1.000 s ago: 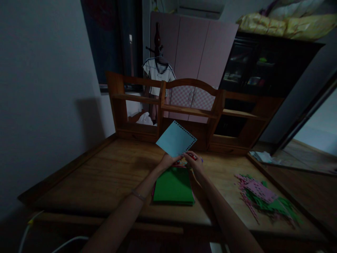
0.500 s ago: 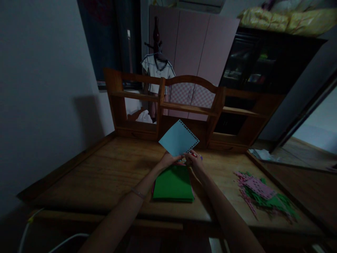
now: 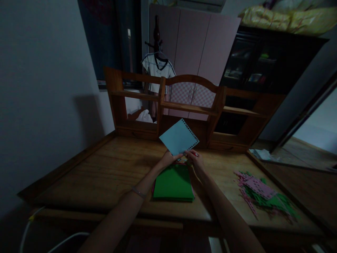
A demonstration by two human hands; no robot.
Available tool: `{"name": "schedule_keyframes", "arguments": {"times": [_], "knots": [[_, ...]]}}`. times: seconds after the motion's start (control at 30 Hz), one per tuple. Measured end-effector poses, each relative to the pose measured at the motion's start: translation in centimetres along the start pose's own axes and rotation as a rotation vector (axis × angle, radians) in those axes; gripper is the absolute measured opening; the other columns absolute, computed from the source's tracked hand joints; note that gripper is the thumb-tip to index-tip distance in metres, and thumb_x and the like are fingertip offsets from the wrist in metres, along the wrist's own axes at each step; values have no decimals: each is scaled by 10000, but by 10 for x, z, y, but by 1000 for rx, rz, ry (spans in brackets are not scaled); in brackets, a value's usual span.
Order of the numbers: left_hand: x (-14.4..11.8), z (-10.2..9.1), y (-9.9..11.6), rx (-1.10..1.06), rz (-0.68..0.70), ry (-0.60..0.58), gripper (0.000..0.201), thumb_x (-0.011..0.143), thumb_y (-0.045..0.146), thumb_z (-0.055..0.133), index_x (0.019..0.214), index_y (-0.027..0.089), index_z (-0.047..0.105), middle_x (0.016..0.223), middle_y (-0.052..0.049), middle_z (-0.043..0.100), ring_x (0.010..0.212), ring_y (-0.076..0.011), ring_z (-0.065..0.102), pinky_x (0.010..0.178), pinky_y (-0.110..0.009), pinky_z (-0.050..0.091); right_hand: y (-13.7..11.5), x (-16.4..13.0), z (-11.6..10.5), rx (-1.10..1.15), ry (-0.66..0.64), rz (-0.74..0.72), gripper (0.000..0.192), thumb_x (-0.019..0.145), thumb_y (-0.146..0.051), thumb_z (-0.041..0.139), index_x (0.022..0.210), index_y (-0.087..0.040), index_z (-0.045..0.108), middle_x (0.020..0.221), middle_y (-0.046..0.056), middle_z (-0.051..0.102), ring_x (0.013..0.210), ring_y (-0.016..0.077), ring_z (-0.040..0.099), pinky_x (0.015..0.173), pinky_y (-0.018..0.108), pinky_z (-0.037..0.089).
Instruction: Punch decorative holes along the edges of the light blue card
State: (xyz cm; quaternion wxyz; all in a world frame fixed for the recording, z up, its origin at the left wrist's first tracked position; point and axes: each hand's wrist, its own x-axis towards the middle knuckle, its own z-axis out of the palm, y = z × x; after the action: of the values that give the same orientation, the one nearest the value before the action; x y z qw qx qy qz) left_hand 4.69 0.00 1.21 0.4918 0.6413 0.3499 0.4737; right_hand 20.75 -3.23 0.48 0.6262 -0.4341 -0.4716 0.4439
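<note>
A light blue sheet of paper (image 3: 179,137) is held up at a slant over the desk, with a row of small dark holes along its upper right edge. My left hand (image 3: 167,160) grips its lower corner, thumb across the front. My right hand (image 3: 196,162) is closed at the lower right edge, around a small tool with a red part (image 3: 196,154); the fingers hide most of it and its kind is unclear. Just below both hands lies a stack of green paper (image 3: 173,184), with pink edges showing at its sides. Something small and colourful behind the stack is partly covered.
Pink and green paper scraps (image 3: 259,191), some with holes, are heaped on the right of the wooden desk (image 3: 105,168). A wooden shelf unit (image 3: 189,106) stands along the back edge. A wall (image 3: 52,105) borders the left side. A white cable (image 3: 25,232) hangs at the front left.
The blue sheet has turned slightly, its top corner shifting a little right. My right hand has tilted; the purple end seen earlier beside it is now hidden. My left hand keeps its grip.
</note>
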Motion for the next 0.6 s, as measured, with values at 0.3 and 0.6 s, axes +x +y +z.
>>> {"name": "schedule_keyframes", "arguments": {"times": [0.3,0.6], "knots": [[4,-4,-9,90,-24,-28,498,720,586,598,627,97,621,542,-47,597,473,-114,513,486,-214,374,-5,-3,3,-108,84,31,362,585,-449,754,747,-141,653,611,5,587,477,92,433,440,219,364],[9,-6,-13,168,72,75,551,763,649,513,589,129,568,483,-5,543,472,-119,503,520,-230,377,-11,-8,7,-222,171,25,328,549,-439,742,650,-148,629,587,39,618,515,151,522,464,247,375]]}}
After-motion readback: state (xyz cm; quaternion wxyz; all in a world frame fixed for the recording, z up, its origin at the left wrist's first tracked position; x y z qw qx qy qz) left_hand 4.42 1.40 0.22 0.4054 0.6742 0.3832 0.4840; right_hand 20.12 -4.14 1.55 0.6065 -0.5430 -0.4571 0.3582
